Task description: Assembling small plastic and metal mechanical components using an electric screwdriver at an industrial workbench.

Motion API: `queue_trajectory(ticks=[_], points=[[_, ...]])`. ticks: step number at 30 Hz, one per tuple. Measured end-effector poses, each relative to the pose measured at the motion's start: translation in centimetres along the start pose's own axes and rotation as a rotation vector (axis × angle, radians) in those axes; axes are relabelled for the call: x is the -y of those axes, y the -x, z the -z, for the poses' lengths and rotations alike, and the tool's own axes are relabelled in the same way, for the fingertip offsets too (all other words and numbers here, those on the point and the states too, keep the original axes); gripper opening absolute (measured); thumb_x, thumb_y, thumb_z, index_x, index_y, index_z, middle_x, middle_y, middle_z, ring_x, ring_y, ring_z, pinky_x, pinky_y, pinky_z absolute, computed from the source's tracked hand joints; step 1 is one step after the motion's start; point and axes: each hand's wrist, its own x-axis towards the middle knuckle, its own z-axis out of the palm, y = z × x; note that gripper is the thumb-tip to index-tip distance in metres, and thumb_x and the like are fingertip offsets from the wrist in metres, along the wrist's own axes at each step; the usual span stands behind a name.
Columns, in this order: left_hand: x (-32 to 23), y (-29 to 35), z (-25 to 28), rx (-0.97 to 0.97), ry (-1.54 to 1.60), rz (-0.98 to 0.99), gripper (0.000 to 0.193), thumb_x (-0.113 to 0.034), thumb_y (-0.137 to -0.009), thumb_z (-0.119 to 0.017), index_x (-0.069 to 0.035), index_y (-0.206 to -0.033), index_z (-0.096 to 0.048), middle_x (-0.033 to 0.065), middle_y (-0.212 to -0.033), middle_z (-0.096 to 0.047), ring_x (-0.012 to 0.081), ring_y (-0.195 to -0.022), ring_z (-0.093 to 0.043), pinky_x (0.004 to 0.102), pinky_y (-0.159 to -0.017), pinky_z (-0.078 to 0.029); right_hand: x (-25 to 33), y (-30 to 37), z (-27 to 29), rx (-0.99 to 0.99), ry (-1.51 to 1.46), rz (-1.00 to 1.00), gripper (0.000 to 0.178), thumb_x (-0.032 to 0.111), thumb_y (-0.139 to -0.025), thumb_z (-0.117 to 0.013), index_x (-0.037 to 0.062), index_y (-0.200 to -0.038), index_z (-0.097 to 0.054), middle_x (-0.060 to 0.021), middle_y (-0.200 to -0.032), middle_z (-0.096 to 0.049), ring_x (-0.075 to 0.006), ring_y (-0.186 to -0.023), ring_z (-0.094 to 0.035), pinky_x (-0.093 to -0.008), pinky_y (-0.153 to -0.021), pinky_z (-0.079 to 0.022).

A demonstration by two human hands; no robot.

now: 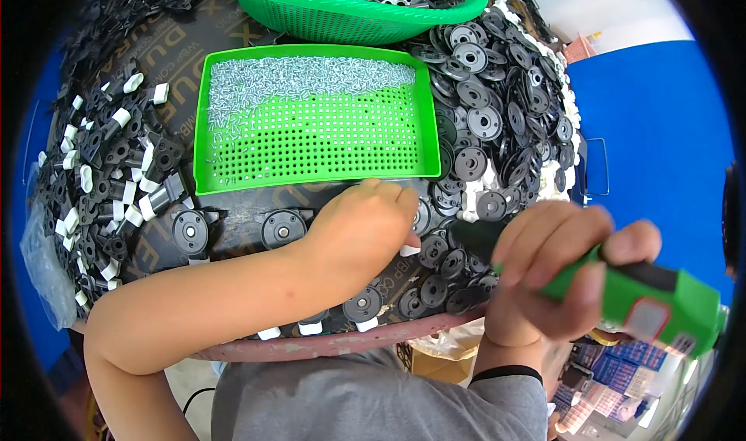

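While the lines below run from the body outward, each states only what the head view shows.

Right hand: the right hand (pixel 556 274) is wrapped tight round a green power screwdriver (pixel 622 285); its dark nose points left toward the discs by the table edge. The tip is blurred, so contact with a part cannot be told.

Left hand: the left hand (pixel 365 227) lies knuckles up on the dark work board (pixel 233 243), fingers curled down at the tray's near rim. What the fingertips pinch — if anything — is hidden.

Assembled row: black round discs with white clips (pixel 365 307) lie along the near edge of the board; two more discs (pixel 190 231) sit apart to the left. Judged from this, a small number of units are fitted.

Screw tray: the flat green perforated tray (pixel 315 173) lies just beyond the left hand. Small silver screws (pixel 311 77) cover only its far strip; the near part is bare mesh.

Loose stock, right: a deep heap of black discs (pixel 497 107) remains — by judgement, most of the work is left.

Loose stock, left: black brackets and white clips (pixel 109 161) lie in a thick scatter.

Far basket: a green mesh basket (pixel 350 13) holds further dark parts.
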Motion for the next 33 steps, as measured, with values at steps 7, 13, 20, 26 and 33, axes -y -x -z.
queue_trajectory(ticks=[7,13,20,26,33], points=[[-3.9,3.3,5.3,0.036,-0.304,0.006,0.040,-0.019,-0.077,-0.069,0.007,-0.106,-0.061,0.0166,-0.107,-0.062,0.0314,-0.110,-0.056,0.0428,-0.094,-0.047,-7.3,-2.5,0.7,-0.013,0.129,-0.003,0.028,0.004,-0.093,-0.053,0.0082,-0.116,-0.038,-0.0083,-0.064,-0.052,-0.0188,-0.051,-0.051,-0.0353,-0.049,-0.048],[-5.2,8.6,4.9,0.108,-0.211,0.136,0.061,-0.031,-0.073,-0.078,0.003,-0.122,-0.062,0.0155,-0.126,-0.060,0.0399,-0.128,-0.048,0.0558,-0.103,-0.041,-9.3,-2.4,0.9,-0.048,0.101,-0.018,0.026,0.004,-0.094,-0.055,0.0083,-0.114,-0.041,-0.0081,-0.063,-0.051,-0.0178,-0.050,-0.050,-0.0349,-0.050,-0.047],[-5.1,9.7,3.4,-0.013,-0.183,0.162,0.065,-0.034,-0.073,-0.079,0.002,-0.124,-0.062,0.0137,-0.128,-0.061,0.0397,-0.129,-0.047,0.0548,-0.102,-0.037,-9.5,-2.5,0.7,-0.050,0.131,0.036,0.024,0.003,-0.095,-0.053,0.0077,-0.115,-0.042,-0.0079,-0.064,-0.051,-0.0177,-0.050,-0.049,-0.0350,-0.049,-0.046],[-5.2,10.1,2.5,-0.067,-0.195,0.201,0.065,-0.038,-0.073,-0.078,0.001,-0.124,-0.063,0.0124,-0.127,-0.060,0.0389,-0.129,-0.046,0.0535,-0.102,-0.035,-7.2,-2.8,0.2,-0.142,0.041,0.059,0.031,0.003,-0.095,-0.056,0.0046,-0.119,-0.037,-0.0100,-0.062,-0.059,-0.0186,-0.048,-0.056,-0.0329,-0.050,-0.050],[-5.3,10.3,1.2,-0.160,-0.212,0.240,0.053,-0.036,-0.073,-0.079,-0.007,-0.116,-0.070,0.0037,-0.117,-0.066,0.0346,-0.129,-0.049,0.0501,-0.103,-0.032,2.4,1.7,-1.0,0.221,-0.064,0.068,0.027,0.016,-0.097,-0.051,0.0051,-0.121,-0.043,-0.0067,-0.070,-0.056,-0.0185,-0.051,-0.057,-0.0289,-0.043,-0.050]])
